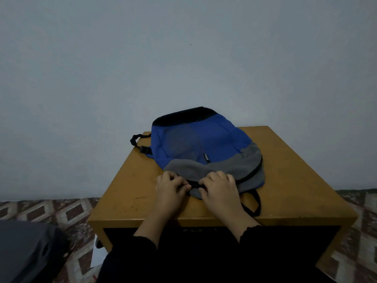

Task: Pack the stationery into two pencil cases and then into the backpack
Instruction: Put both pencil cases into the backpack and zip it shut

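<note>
Both forearms reach forward from black sleeves (pixel 204 258) over the near edge of the table (pixel 295 180), the right sleeve ending in a scalloped cuff. The left hand (pixel 170 188) lies palm down with its knuckles raised and its fingers (pixel 184 185) curled inward toward the right; the thumb and forefinger tips press together on the near edge of the backpack (pixel 204 144), at the dark zipper line (pixel 193 183). The right hand (pixel 219 186) mirrors it, wrist angled inward, fingers curled and bunched, their tips pinching the same edge just across from the left fingertips. Whether either hand holds a zipper pull itself cannot be told; the spot is dark and small.

The backpack lies flat on the table, stretching away from the fingers toward the wall (pixel 183 58). It is soft cloth: a grey band nearest the fingers, a blue panel beyond it with a rounded mesh-like patch and a small white label, and a black strip at the far end. A dark zipper curves round the grey band to the right of the fingers. A thin black strap (pixel 256 205) loops on the table just right of the right wrist, and another strap with a buckle (pixel 140 142) sticks out beyond and left of the fingers.

The table is smooth, yellowish-brown wood with squared edges. Below it lies a floor (pixel 51 211) patterned in brown and pale diamonds, with a white sheet (pixel 98 256) and a dark grey bag (pixel 26 252) to the left.
</note>
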Demonstrator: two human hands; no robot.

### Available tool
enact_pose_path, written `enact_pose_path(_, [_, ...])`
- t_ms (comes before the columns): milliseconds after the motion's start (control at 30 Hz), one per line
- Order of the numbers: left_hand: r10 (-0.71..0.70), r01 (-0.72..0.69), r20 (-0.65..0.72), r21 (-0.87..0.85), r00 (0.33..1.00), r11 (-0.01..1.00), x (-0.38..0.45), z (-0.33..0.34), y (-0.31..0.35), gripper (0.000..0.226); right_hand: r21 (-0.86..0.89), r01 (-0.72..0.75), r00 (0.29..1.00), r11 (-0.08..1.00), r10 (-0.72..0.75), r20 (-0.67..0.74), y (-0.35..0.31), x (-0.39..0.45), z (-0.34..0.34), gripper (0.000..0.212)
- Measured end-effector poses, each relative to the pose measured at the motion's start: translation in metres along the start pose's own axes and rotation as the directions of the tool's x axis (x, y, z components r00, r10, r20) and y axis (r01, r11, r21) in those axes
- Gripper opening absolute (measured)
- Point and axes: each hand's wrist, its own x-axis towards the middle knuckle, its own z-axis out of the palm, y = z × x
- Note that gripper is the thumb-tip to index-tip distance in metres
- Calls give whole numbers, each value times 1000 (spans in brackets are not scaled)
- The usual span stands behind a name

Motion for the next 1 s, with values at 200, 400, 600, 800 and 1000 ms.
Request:
enact_pose_path(200, [-27,27,5,25,1000,999,-4,-1,0,12,-41,-37,996,998,34,-78,0,-7,9,13])
enact_pose_path(400, [-156,154,-14,-92,988,984,-2,-4,-1,10,-28,-76,994,997,74,-82,3,-7,9,12])
enact_pose_path(600, [-207,203,-18,-111,978,973,-1,-4,-4,11,-31,-96,992,995,93,-83,18,-8,5,13])
enact_pose_path(800, [-264,264,7,-95,964,960,2,-5,-2,10,-25,-120,991,992,118,-57,37,-13,-2,4])
enact_pose_path(1000, [-278,279,30,-66,960,958,4,-5,-2,9,-46,-143,989,989,141,-33,48,-16,-10,4])
